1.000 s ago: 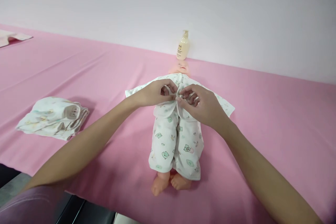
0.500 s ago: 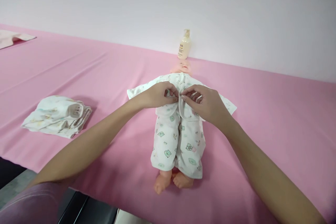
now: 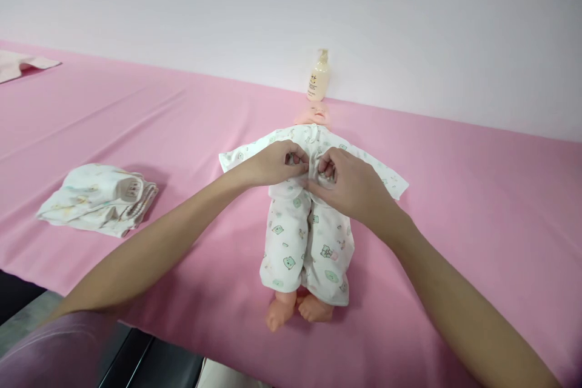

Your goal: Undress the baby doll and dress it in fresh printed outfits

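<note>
A baby doll (image 3: 316, 114) lies on its back, feet towards me, in a white printed baby shirt (image 3: 377, 171) and matching trousers (image 3: 286, 242). The shirt's sleeves spread out to both sides. My left hand (image 3: 282, 162) is closed in a pinch on the front edge of the shirt, at the middle of the chest. Just beside it, my right hand (image 3: 348, 182) grips the other side of the same front opening, thumb stretched under the left fingertips and fingers curled. Any fastener between the fingers is hidden. The doll's bare feet (image 3: 297, 308) stick out below the trouser legs.
A pump bottle (image 3: 317, 77) stands behind the doll's head, close to the wall. Folded white printed clothes (image 3: 97, 200) lie to the left on the pink cloth (image 3: 200, 115). A pale pink cloth piece (image 3: 22, 65) is at the far left, and a black chair (image 3: 159, 357) is below the table edge.
My right hand has shifted its hold: its thumb has moved down and left along the shirt edge and its fingers curl more. My left hand stays in place.
</note>
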### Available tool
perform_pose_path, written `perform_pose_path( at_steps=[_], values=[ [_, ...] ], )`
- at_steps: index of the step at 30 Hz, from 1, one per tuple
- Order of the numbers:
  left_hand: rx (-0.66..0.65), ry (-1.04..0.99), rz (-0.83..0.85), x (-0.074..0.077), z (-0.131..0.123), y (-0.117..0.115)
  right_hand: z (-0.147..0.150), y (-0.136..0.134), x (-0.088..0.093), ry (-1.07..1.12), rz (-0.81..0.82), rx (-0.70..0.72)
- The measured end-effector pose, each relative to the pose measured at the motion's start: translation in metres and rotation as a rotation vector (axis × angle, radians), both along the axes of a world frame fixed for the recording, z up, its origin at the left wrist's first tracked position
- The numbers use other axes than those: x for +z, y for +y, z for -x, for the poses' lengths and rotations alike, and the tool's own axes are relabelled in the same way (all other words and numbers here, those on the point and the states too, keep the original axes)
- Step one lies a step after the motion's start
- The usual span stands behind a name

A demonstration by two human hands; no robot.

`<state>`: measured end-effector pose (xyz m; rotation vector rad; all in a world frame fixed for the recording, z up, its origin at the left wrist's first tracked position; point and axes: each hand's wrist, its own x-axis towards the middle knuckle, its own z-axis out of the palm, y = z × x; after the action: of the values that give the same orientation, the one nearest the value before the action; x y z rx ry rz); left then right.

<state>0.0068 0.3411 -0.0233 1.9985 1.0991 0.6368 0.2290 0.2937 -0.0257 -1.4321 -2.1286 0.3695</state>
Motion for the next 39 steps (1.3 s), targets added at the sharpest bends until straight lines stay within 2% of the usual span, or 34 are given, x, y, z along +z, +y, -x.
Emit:
perform_pose_path(
  at_steps=[5,12,19,27,33,39],
  values=[
    [0.011,-0.039,0.128,0.003,0.002,0.0,0.011,-0.004,-0.005,-0.095,-0.131,-0.049],
    [0.03,-0.102,0.195,0.006,0.002,-0.001,0.005,0.0,-0.001,0.015,-0.042,0.078],
    [0.015,-0.155,0.256,0.007,0.003,0.001,0.002,0.005,-0.005,0.179,0.026,0.058],
    [0.011,-0.161,0.336,0.013,0.006,0.0,-0.008,0.019,-0.007,0.259,-0.171,0.185],
    [0.1,-0.183,0.331,0.01,0.001,-0.003,-0.005,0.023,-0.02,0.39,-0.228,0.155],
    [0.147,-0.233,0.319,0.009,0.0,-0.004,-0.007,0.024,-0.024,0.346,-0.272,0.153]
  ],
)
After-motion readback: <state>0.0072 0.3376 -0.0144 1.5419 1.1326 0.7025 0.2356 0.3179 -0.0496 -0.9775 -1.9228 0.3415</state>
